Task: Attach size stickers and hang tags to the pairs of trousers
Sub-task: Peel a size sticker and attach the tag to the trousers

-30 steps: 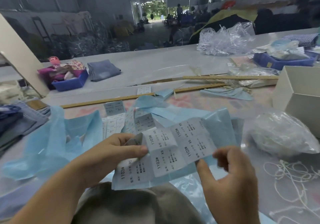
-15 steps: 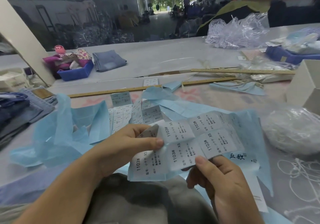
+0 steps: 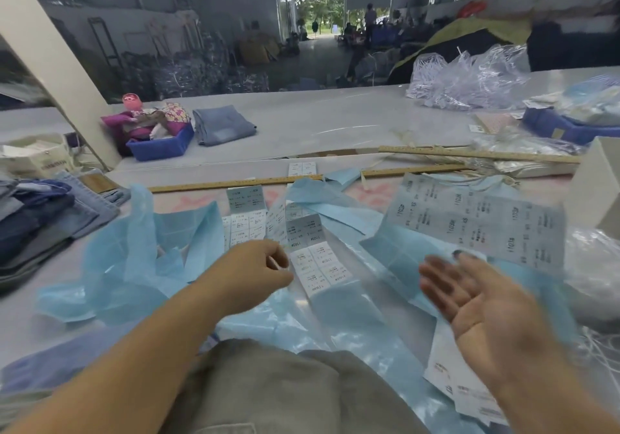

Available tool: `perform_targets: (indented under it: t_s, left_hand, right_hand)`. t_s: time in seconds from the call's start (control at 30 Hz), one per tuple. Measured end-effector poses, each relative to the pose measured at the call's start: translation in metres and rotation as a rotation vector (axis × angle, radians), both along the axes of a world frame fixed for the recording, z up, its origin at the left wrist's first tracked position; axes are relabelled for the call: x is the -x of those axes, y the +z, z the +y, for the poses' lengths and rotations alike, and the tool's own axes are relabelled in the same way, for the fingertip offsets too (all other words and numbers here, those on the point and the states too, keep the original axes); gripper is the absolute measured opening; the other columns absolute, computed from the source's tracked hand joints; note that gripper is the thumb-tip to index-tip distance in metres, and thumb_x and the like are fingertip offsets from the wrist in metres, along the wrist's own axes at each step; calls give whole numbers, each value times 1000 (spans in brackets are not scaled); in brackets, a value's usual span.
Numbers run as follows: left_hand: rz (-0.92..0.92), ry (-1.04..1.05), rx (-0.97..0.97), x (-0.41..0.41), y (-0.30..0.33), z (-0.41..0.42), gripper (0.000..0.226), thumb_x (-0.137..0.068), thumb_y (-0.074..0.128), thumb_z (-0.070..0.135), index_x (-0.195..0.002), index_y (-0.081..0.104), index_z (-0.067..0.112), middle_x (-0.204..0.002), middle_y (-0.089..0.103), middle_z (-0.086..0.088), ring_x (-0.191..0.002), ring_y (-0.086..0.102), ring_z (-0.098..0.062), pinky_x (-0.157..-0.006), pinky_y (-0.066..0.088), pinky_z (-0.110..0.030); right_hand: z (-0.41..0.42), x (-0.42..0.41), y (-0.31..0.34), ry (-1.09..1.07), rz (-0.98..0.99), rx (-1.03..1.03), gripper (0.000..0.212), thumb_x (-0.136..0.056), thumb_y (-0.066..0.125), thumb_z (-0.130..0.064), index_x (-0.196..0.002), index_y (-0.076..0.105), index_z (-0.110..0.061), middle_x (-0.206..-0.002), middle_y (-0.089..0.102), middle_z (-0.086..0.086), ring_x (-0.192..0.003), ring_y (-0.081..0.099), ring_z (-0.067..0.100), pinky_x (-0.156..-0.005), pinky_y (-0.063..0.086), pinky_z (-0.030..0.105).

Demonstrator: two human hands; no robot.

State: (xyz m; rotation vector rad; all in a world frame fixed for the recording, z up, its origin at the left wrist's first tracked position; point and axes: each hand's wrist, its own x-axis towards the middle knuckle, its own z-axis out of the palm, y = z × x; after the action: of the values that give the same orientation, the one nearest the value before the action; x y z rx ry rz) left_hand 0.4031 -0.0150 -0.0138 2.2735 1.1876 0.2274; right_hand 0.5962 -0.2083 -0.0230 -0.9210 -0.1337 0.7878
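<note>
1. Trousers, folded blue denim in a stack (image 3: 43,219), lie on the tabletop (image 3: 302,125) well to the left of the left hand (image 3: 255,272), untouched.
2. White printed size-sticker sheet on pale blue backing (image 3: 476,222) is blurred just beyond the right hand (image 3: 483,302), whose palm is up and fingers spread; whether the fingertips touch it I cannot tell.
3. Left hand appears to pinch a small peeled sticker, too small to confirm.
4. Step in hand, judging by this: sticker just taken; next it must go onto a pair of trousers.
</note>
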Motion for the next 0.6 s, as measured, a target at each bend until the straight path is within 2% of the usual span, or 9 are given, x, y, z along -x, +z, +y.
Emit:
perform_targets:
  t_s: [0.07,0.13,0.2,0.27,0.33,0.43,0.5,0.6]
  left_hand:
    - [247,15,-204,10,-8,20,9,-88,58,34,-96,59,31,-98,63,10,-87,59,-8,-70,47,-24]
    - [549,11,-372,27,-26,38,30,-90,52,39,-117,54,27,-116,57,2,-105,54,-18,-87,49,-34]
    - [719,38,-361,45,-45,51,45,-90,50,47,-128,45,23,-126,49,-3,-117,48,-25,-95,45,-38]
    - [670,106,-191,55,-60,59,59,-87,53,53,-134,39,21,-135,45,-6,-124,46,-28,-99,41,-38]
    - [607,123,-67,54,-69,62,67,-83,57,53,-138,39,19,-139,47,-7,-126,48,-28,-98,39,-33]
    - [531,53,-58,41,-77,60,64,-81,61,49,-136,44,20,-139,50,-7,-123,51,-25,-92,39,-29]
    - [383,-9,12,33,-79,58,66,-80,64,50,-136,45,21,-140,50,-6,-122,52,-24,-92,41,-29]
    - [200,-113,86,25,-75,53,60,-83,66,44,-137,47,25,-142,51,-2,-123,52,-21,-91,36,-24]
  right_hand:
    - [5,14,-11,143,-4,98,21,-91,55,-3,-112,57,1,-92,71,27,-76,73,35,-57,60,36]
    - [14,29,-22,258,-38,199,19,-88,57,3,-106,58,5,-82,70,28,-66,70,35,-53,59,36]
    - [28,41,-29,383,-109,307,18,-85,61,6,-102,60,5,-78,69,26,-63,67,32,-52,57,35]
    - [43,53,-37,534,-208,429,19,-83,67,3,-101,64,1,-83,72,22,-68,69,28,-55,56,34]
    - [57,65,-46,657,-358,559,18,-83,71,-5,-100,67,-9,-93,73,15,-77,70,20,-54,52,25]
    - [77,76,-56,751,-696,676,16,-83,71,-16,-96,67,-25,-102,72,-3,-88,68,8,-55,46,18]
    - [91,83,-57,779,-925,667,16,-82,70,-21,-94,66,-31,-101,71,-10,-89,66,2,-61,46,14]
    - [117,92,-62,782,-1410,611,38,-81,67,-30,-118,60,-32,-117,60,-10,-105,55,4,-83,41,13]
